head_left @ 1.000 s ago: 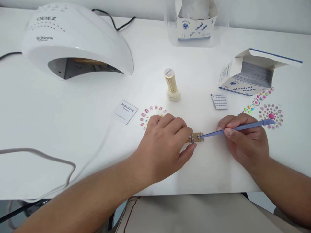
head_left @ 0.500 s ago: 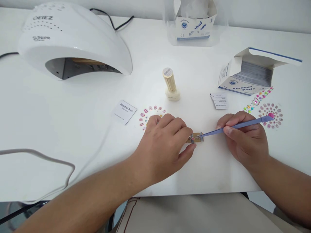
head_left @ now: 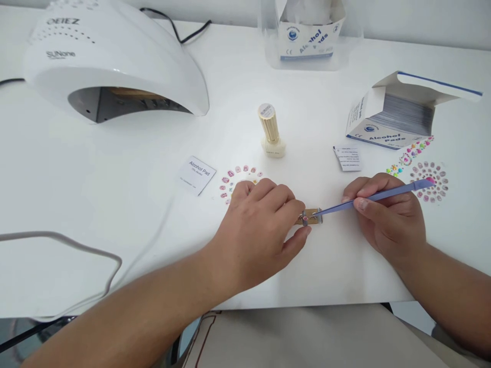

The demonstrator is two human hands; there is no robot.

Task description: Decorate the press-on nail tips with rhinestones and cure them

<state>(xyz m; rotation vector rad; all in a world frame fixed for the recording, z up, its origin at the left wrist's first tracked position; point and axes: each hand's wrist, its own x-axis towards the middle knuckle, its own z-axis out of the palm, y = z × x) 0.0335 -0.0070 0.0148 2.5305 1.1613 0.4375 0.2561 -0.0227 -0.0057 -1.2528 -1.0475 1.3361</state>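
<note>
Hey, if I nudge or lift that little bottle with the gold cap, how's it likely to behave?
The bottle might tip if pushed high, since its tall cap stands above a short body. The cap's ridges should offer decent grip.

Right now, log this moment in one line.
left hand: holding brown strip; right hand: holding purple tool, tip at strip; bottle: upright, capped

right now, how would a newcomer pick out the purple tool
Find the open Alcohol Pads box on the right, then come down to the right hand below it. Held there is the purple tool, long and slim, pointing left toward the small brown piece. Its plain, straight shape sets it apart from the round sticker ring nearby.
</note>
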